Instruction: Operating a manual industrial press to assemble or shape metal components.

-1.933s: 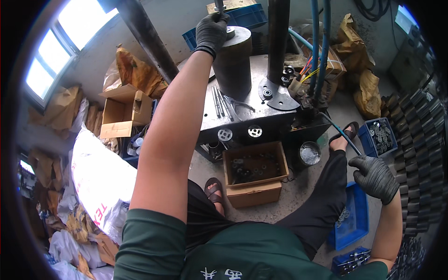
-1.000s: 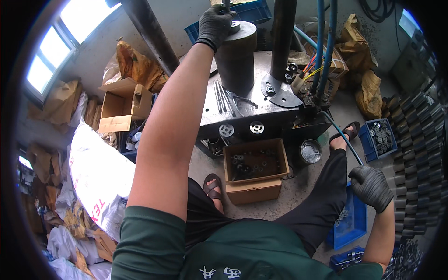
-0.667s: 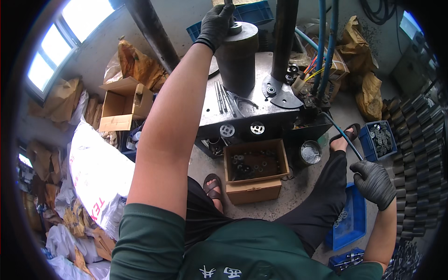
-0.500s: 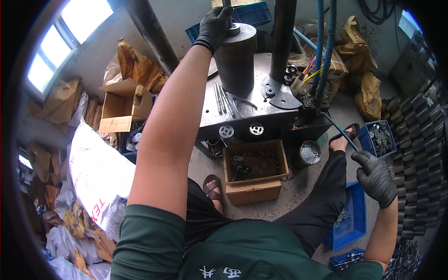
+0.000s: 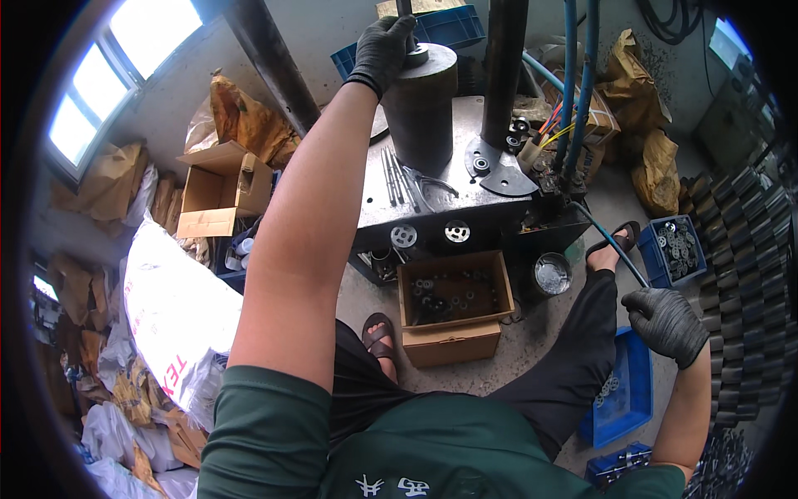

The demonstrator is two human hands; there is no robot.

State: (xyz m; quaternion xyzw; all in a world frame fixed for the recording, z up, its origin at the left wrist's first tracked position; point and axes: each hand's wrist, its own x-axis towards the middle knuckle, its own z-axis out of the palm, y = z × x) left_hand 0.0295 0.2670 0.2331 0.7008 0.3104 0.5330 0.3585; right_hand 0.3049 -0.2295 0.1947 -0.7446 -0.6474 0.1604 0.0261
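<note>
My left hand (image 5: 382, 54), in a dark grey glove, reaches to the top of a thick steel cylinder (image 5: 420, 108) standing on the metal press table. Its fingers are closed around a dark upright rod (image 5: 405, 8), just above a dark ring (image 5: 416, 55) on the cylinder's top face. At the right my right hand (image 5: 667, 324), gloved alike, is wrapped around the end of a long thin lever (image 5: 611, 237) that slants down from the machine. The palm hides the lever's end.
Steel rods (image 5: 399, 179) and a forked part (image 5: 432, 190) lie on the table. Below stands a cardboard box (image 5: 457, 291) with small rings, beside a metal can (image 5: 552, 273). Blue bins (image 5: 628, 391) sit at the right. A white sack (image 5: 174, 308) leans at the left.
My right hand has come down and slightly toward me, and the lever has swung down with it. My left hand stays at the rod, nearly still.
</note>
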